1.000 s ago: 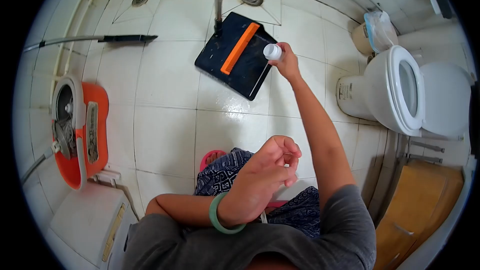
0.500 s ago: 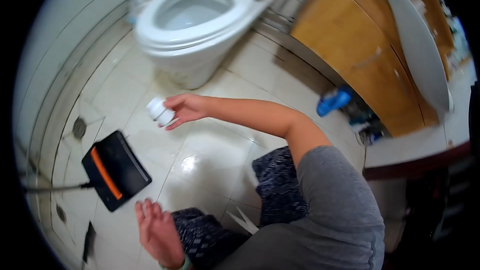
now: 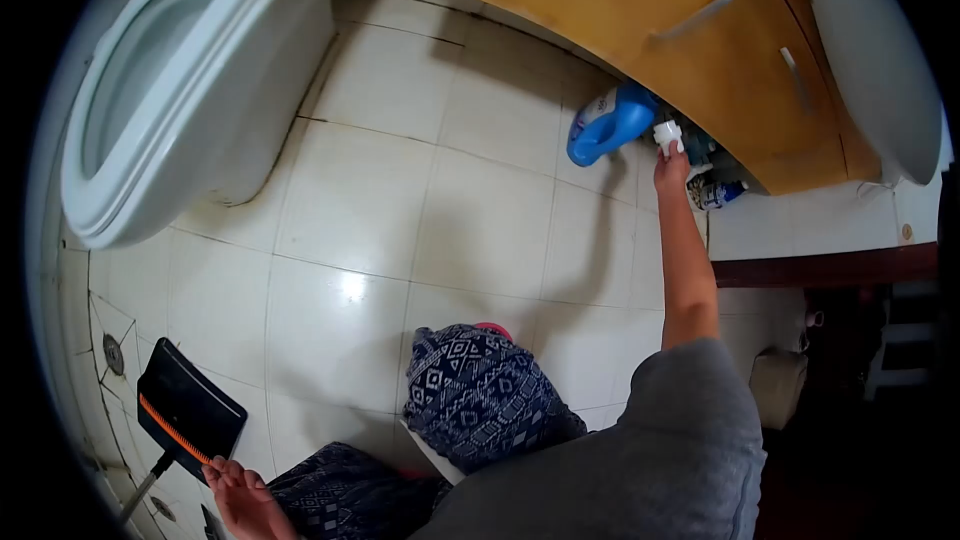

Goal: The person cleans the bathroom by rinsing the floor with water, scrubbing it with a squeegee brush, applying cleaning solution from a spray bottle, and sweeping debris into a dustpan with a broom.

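My right hand [image 3: 671, 169] is stretched far out to the right, closed on a small white plastic bottle [image 3: 667, 133]. It holds the bottle at the lower edge of the wooden cabinet [image 3: 640, 10]. Just left of it a blue jug [image 3: 620, 122] with a handle and a pale label lies tilted on the floor. A dark blue container with a patterned label [image 3: 712, 192] is close below the hand on the right. At the lower left, my left hand [image 3: 245, 500] is empty, fingers apart, near the black dustpan [image 3: 205, 422] with its orange strip.
A white toilet [image 3: 265, 70] with its lid raised stands at the upper left. Pale tiles [image 3: 350, 200] cover the floor, with a round drain [image 3: 114, 354] at the left. A white basin [image 3: 870, 50] curves beside the cabinet.
My right hand has carried the white bottle from near the toilet over to the cabinet's lower edge. The view has swung right. My left hand stays low and empty.
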Demonstrator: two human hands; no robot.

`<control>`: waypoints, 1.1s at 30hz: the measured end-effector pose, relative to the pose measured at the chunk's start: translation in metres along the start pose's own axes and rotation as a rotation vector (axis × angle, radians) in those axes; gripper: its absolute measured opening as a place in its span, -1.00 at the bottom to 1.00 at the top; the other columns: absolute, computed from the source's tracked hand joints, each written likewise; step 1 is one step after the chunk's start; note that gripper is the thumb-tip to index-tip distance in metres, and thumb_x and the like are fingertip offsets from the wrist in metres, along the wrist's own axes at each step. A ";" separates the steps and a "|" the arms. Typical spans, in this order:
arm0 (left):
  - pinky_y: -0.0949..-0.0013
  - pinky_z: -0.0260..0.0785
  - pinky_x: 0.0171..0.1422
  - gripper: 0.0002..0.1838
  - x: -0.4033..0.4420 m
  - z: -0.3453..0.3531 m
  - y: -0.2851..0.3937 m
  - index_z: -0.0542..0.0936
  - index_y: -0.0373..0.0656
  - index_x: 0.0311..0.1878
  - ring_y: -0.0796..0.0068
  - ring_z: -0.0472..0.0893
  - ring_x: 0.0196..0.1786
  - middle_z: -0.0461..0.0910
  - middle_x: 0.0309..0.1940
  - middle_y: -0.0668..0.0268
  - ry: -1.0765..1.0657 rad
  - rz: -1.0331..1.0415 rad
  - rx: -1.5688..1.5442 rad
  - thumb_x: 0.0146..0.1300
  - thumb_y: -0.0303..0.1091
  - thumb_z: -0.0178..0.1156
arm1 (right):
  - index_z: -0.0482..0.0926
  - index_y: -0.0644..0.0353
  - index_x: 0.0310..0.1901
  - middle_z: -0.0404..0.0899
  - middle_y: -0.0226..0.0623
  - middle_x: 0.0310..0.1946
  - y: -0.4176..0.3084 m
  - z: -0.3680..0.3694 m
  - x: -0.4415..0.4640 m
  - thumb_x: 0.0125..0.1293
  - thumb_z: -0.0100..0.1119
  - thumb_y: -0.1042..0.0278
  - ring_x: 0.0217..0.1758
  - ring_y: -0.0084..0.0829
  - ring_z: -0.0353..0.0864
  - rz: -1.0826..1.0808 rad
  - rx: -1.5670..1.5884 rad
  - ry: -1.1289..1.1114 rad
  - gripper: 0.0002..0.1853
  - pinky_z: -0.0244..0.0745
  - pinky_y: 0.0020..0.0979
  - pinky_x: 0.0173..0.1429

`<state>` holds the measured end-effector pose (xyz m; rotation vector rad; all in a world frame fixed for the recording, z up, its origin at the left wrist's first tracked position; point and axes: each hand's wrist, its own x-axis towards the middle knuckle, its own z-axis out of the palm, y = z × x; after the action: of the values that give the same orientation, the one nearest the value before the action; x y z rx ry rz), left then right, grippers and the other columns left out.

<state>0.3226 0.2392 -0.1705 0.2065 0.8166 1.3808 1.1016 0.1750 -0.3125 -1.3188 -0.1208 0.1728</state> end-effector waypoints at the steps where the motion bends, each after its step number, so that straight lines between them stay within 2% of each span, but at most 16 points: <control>1: 0.39 0.19 -0.20 -0.88 0.006 -0.004 -0.002 0.34 -0.30 -0.22 0.41 0.30 -0.24 0.32 -0.27 0.21 -0.037 -0.025 0.022 0.15 -0.55 -0.04 | 0.36 0.22 0.00 0.44 -0.33 -0.10 0.004 -0.005 0.016 0.24 0.08 0.35 -0.05 -0.44 0.42 -0.089 -0.089 -0.047 -0.69 0.35 -0.40 0.00; 2: 0.57 0.21 -0.20 -0.68 0.010 -0.014 -0.009 0.24 -0.26 0.07 0.59 0.32 -0.21 0.29 -0.18 0.31 0.117 0.068 0.305 0.24 -0.47 -0.10 | 0.36 0.24 0.00 0.44 -0.34 -0.09 0.004 -0.002 0.023 0.24 0.09 0.34 -0.05 -0.45 0.42 -0.111 -0.075 -0.091 -0.68 0.34 -0.43 0.00; 4: 0.57 0.21 -0.20 -0.69 0.016 -0.024 -0.011 0.25 -0.27 0.07 0.61 0.32 -0.21 0.31 -0.19 0.32 0.116 0.062 0.356 0.26 -0.46 -0.11 | 0.36 0.24 -0.01 0.45 -0.36 -0.09 0.006 0.011 0.038 0.22 0.12 0.34 -0.05 -0.49 0.42 -0.171 -0.054 -0.202 -0.66 0.33 -0.49 0.00; 7: 0.58 0.23 -0.18 -0.66 0.036 -0.060 0.002 0.24 -0.27 0.10 0.62 0.34 -0.18 0.33 -0.15 0.33 0.071 0.042 0.411 0.27 -0.42 -0.09 | 0.34 0.28 0.00 0.45 -0.32 -0.09 0.004 0.045 0.011 0.19 0.14 0.44 -0.07 -0.48 0.43 -0.279 0.088 -0.139 -0.65 0.33 -0.51 -0.06; 11: 0.58 0.25 -0.13 -0.60 0.035 -0.053 -0.009 0.22 -0.24 0.15 0.61 0.37 -0.12 0.36 -0.09 0.33 0.181 0.081 0.516 0.26 -0.39 -0.04 | 0.35 0.29 -0.01 0.45 -0.32 -0.12 0.016 0.039 0.013 0.20 0.13 0.40 -0.12 -0.47 0.43 -0.346 0.184 -0.095 -0.66 0.33 -0.54 -0.09; 13: 0.58 0.26 -0.11 -0.59 0.035 -0.057 -0.008 0.22 -0.22 0.16 0.60 0.38 -0.10 0.37 -0.08 0.33 0.198 0.100 0.584 0.25 -0.38 -0.03 | 0.37 0.27 -0.03 0.44 -0.29 -0.16 0.020 0.030 0.020 0.19 0.16 0.35 -0.20 -0.45 0.42 0.051 0.505 -0.011 -0.65 0.33 -0.57 -0.15; 14: 0.57 0.26 -0.11 -0.58 0.037 -0.060 -0.007 0.22 -0.22 0.17 0.60 0.39 -0.10 0.37 -0.09 0.34 0.188 0.076 0.616 0.25 -0.38 -0.02 | 0.38 0.24 -0.05 0.43 -0.29 -0.18 0.024 0.032 0.020 0.19 0.14 0.24 -0.24 -0.44 0.38 0.013 0.541 -0.084 -0.65 0.31 -0.52 -0.18; 18: 0.55 0.27 -0.12 -0.59 0.035 -0.050 -0.011 0.25 -0.20 0.15 0.60 0.39 -0.11 0.39 -0.10 0.37 0.210 0.081 0.660 0.24 -0.37 -0.01 | 0.39 0.21 -0.04 0.43 -0.32 -0.18 0.031 0.037 0.005 0.22 0.08 0.08 -0.20 -0.44 0.36 -0.003 0.572 -0.060 -0.60 0.30 -0.42 -0.10; 20: 0.56 0.26 -0.13 -0.61 0.035 -0.049 -0.011 0.27 -0.18 0.13 0.61 0.39 -0.11 0.39 -0.10 0.38 0.202 0.069 0.652 0.23 -0.37 0.00 | 0.38 0.16 0.00 0.43 -0.38 -0.15 0.035 0.026 -0.015 0.20 0.04 -0.08 -0.15 -0.43 0.35 0.069 0.278 -0.203 -0.50 0.24 -0.37 -0.03; 21: 0.57 0.25 -0.14 -0.63 0.034 -0.049 -0.011 0.29 -0.16 0.10 0.62 0.39 -0.12 0.39 -0.09 0.40 0.199 0.058 0.643 0.23 -0.37 0.01 | 0.35 0.10 0.07 0.42 -0.41 -0.09 0.039 0.028 -0.028 0.15 0.07 -0.16 -0.08 -0.44 0.35 0.135 0.142 -0.101 -0.41 0.18 -0.41 0.01; 23: 0.58 0.24 -0.15 -0.65 0.033 -0.044 -0.013 0.30 -0.13 0.08 0.64 0.39 -0.12 0.40 -0.10 0.41 0.189 0.048 0.657 0.22 -0.36 0.01 | 0.37 0.12 0.06 0.43 -0.44 -0.07 0.047 0.029 -0.049 0.15 0.11 -0.08 -0.04 -0.50 0.33 0.196 0.081 -0.289 -0.46 0.14 -0.42 0.04; 24: 0.60 0.23 -0.16 -0.68 0.032 -0.039 -0.014 0.32 -0.11 0.05 0.65 0.39 -0.12 0.40 -0.10 0.42 0.172 0.023 0.674 0.22 -0.36 0.02 | 0.37 0.12 0.06 0.43 -0.44 -0.07 0.056 0.033 -0.048 0.15 0.11 -0.08 -0.04 -0.50 0.33 0.203 0.086 -0.298 -0.46 0.14 -0.42 0.04; 26: 0.61 0.23 -0.17 -0.68 0.032 -0.033 -0.018 0.32 -0.10 0.04 0.65 0.38 -0.13 0.40 -0.12 0.43 0.189 0.037 0.693 0.21 -0.36 0.02 | 0.44 0.20 -0.02 0.46 -0.44 -0.11 0.068 0.037 -0.045 0.17 0.12 0.05 -0.03 -0.53 0.34 0.140 -0.188 -0.491 -0.55 0.14 -0.41 0.08; 27: 0.63 0.22 -0.18 -0.69 0.032 -0.031 -0.019 0.32 -0.08 0.03 0.66 0.38 -0.13 0.40 -0.13 0.44 0.196 0.044 0.711 0.21 -0.36 0.03 | 0.44 0.20 -0.02 0.46 -0.44 -0.11 0.072 0.038 -0.043 0.17 0.12 0.05 -0.03 -0.53 0.34 0.140 -0.190 -0.490 -0.55 0.14 -0.41 0.08; 30: 0.63 0.22 -0.20 -0.70 0.035 -0.034 -0.015 0.32 -0.09 0.01 0.67 0.39 -0.15 0.40 -0.17 0.44 0.152 0.031 0.680 0.20 -0.36 0.03 | 0.47 0.25 -0.10 0.49 -0.41 -0.18 0.078 0.038 -0.049 0.21 0.08 0.24 -0.01 -0.54 0.38 0.104 -0.193 -0.494 -0.70 0.18 -0.51 0.14; 33: 0.63 0.22 -0.22 -0.70 0.030 -0.034 -0.017 0.33 -0.08 0.00 0.67 0.39 -0.16 0.40 -0.18 0.44 0.144 0.041 0.645 0.19 -0.35 0.04 | 0.48 0.33 -0.10 0.49 -0.38 -0.20 0.068 0.022 -0.099 0.15 0.14 0.34 -0.07 -0.55 0.38 0.094 -0.189 -0.511 -0.69 0.20 -0.52 0.09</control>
<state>0.3140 0.2527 -0.2160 0.6287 1.3706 1.1399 0.9961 0.1926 -0.3718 -1.4454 -0.5185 0.5896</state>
